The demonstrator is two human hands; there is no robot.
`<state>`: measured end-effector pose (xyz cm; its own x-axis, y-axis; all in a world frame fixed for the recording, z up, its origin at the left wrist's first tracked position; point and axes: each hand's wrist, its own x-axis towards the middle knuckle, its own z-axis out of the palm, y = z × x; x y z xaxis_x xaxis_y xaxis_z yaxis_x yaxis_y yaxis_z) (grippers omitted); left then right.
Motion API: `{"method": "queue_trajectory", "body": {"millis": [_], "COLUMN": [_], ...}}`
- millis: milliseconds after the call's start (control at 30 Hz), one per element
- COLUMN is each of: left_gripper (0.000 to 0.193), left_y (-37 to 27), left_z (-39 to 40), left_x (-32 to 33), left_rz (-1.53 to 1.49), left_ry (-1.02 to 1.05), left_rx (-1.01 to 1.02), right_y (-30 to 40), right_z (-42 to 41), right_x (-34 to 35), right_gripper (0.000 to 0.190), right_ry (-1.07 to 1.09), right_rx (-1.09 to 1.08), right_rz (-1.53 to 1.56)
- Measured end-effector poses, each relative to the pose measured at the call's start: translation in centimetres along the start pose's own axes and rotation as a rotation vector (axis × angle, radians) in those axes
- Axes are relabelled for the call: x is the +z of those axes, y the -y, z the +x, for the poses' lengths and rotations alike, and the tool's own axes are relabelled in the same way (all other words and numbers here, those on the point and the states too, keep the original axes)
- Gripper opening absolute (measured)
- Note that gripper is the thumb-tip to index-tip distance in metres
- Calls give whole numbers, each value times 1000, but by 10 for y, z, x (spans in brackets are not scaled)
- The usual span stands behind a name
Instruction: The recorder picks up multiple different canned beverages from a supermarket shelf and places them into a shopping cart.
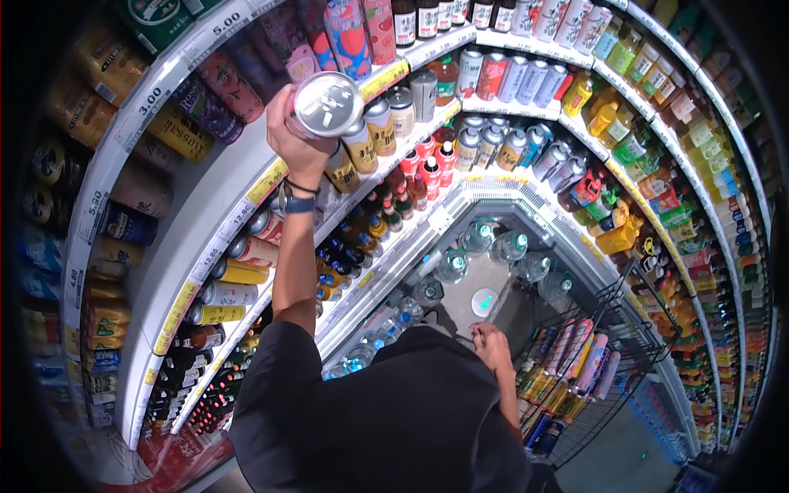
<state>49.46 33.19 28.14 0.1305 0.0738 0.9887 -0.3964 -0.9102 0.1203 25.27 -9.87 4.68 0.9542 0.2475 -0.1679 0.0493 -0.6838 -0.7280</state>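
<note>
My left hand (299, 135) is raised at the shelf and grips a tall drink can (328, 105) with a bare silver lid facing up at me. Its side is mostly hidden by the lid and my fingers. The can is level with a row of pink and blue patterned cans (348, 40) on the shelf behind it. Gold-coloured cans (359, 148) stand on the shelf below, just right of my wrist. My right hand (493, 346) hangs low in front of my body with loosely curled fingers, and no object shows in it. A wire shopping cart (585, 394) stands to its right, loaded with several cans.
Curved shelves of drinks wrap around me, with price strips (246, 203) along their edges. Large water bottles (456, 265) stand in the corner at floor level. A round white floor marker (485, 303) bears a green arrow. Red packaging (185, 453) lies at lower left.
</note>
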Motion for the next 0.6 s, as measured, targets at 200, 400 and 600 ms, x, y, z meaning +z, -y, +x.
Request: {"method": "queue_trajectory", "body": {"millis": [200,400,600], "left_gripper": [64,72,43], "left_y": [-125,-231,-297], "left_z": [-33,-94,-94], "left_x": [-45,-28,-18], "left_rz": [-693,-1616,-1610], "left_ry": [331,561,824], "left_rx": [-648,-1301,-1384], "right_y": [27,114,124], "right_z": [36,40,6], "right_x": [-9,-68,-92], "right_gripper": [19,63,84], "right_ry": [72,49,-157], "right_rx": [-154,-234,-65], "right_rz": [216,1290,766]}}
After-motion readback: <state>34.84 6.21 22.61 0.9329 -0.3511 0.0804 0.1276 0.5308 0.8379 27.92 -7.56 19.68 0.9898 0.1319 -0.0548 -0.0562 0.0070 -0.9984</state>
